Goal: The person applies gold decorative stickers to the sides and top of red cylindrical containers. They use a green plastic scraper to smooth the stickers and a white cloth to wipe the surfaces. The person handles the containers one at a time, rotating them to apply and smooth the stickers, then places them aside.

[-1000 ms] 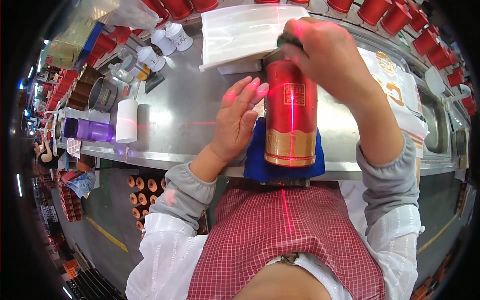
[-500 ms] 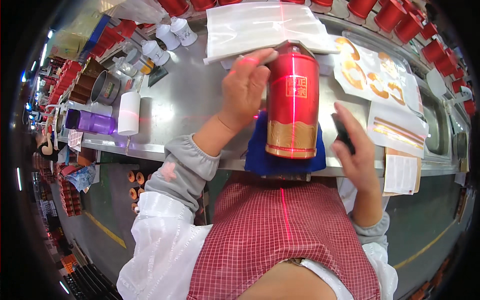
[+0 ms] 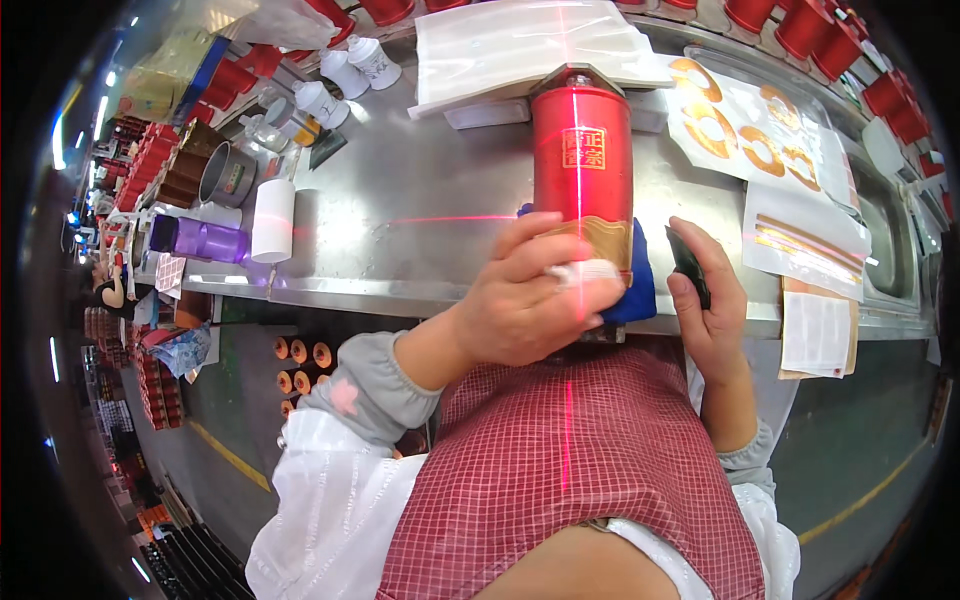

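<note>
Where steel counter [image 3: 430, 175] overhangs floor [image 3: 860, 420], right grip [image 3: 716, 315] pinches dark tool [image 3: 687, 262], left grip [image 3: 512, 305] unclear.

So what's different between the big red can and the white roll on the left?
The red-and-gold can has a gold lower band and a gold square mark, but the white roll looks plain. The can looks much bigger here than the roll. The left hand covers part of the can; no hand is at the roll. Both are cylinder-shaped.
</note>
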Tool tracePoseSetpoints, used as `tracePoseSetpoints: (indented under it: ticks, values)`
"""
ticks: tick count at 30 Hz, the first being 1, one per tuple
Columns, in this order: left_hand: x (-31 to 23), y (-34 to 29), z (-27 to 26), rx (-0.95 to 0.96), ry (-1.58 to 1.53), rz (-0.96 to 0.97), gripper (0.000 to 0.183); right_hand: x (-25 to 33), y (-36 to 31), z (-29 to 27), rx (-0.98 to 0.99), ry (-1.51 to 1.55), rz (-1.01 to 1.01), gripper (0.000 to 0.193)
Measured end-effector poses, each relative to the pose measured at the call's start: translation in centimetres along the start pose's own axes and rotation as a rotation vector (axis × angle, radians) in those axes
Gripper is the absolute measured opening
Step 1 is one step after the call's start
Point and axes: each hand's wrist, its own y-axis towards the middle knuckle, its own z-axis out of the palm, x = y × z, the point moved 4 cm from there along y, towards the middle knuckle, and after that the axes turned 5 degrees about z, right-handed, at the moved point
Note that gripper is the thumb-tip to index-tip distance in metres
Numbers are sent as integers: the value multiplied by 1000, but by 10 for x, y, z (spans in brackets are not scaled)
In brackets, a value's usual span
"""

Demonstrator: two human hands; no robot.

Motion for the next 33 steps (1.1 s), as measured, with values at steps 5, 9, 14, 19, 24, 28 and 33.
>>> tracePoseSetpoints:
  ticks: [5,9,14,19,24,28,33]
  values:
    - [6,20,-2,-37,-131,-88,23,9,0,17,138,-171,-81,81]
    - [69,-11,11,-528,-579,-823,29,13,-4,41,122,-255,23,102]
    - [125,12,52,-605,-1640,-999,44,7,0,52,22,-237,-54,74]
    - [140,19,61,-428,-1621,-1070,38,10,-8,37,72,-205,24,69]
    - [101,32,12,-296,-1436,-955,37,17,-19,17,73,-296,-202,72]
    - [75,45,-40,-303,-1249,-724,40,28,-17,12,6,-260,-488,69]
    - [11,33,-142,-149,-596,-762,30,60,-5,30,63,-151,-737,59]
